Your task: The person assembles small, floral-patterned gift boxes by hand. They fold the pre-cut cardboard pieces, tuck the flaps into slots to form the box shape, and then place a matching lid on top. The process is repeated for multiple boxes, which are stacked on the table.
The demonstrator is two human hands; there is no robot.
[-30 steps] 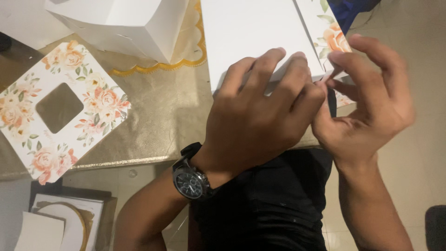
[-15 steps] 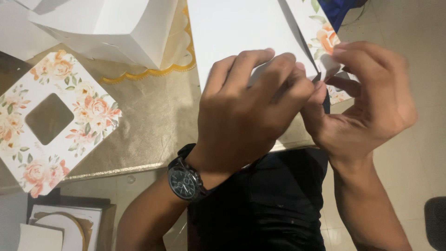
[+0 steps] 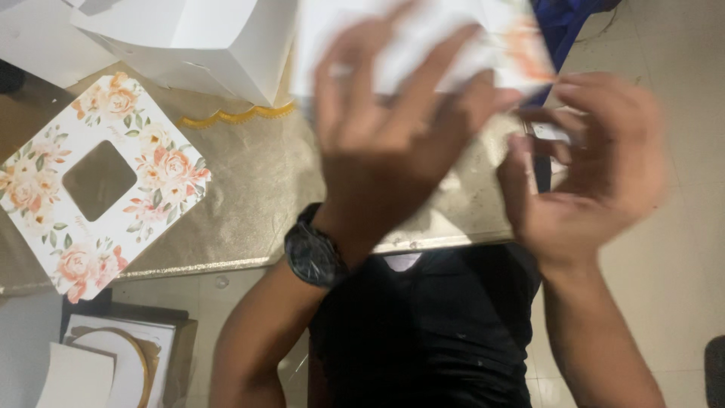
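My left hand (image 3: 393, 143), with a black wristwatch (image 3: 313, 253) on the wrist, grips a white cardboard box blank with floral print (image 3: 453, 45) and lifts it off the gold cloth. My right hand (image 3: 596, 174) is beside the blank's right edge, fingers spread; a small white tab (image 3: 555, 132) sits between thumb and forefinger. Both hands and the blank are blurred by motion, so the right hand's grip is unclear.
A square floral box lid with a cut-out window (image 3: 98, 181) lies at the left on the gold cloth (image 3: 257, 204). A folded white box (image 3: 196, 38) stands at the back. Stacked card pieces (image 3: 106, 363) sit lower left. Blue fabric (image 3: 566, 23) is at the top right.
The left hand has raised the blank off the cloth and toward the camera. The right hand has opened its fingers and drifted right. The view shifted slightly.
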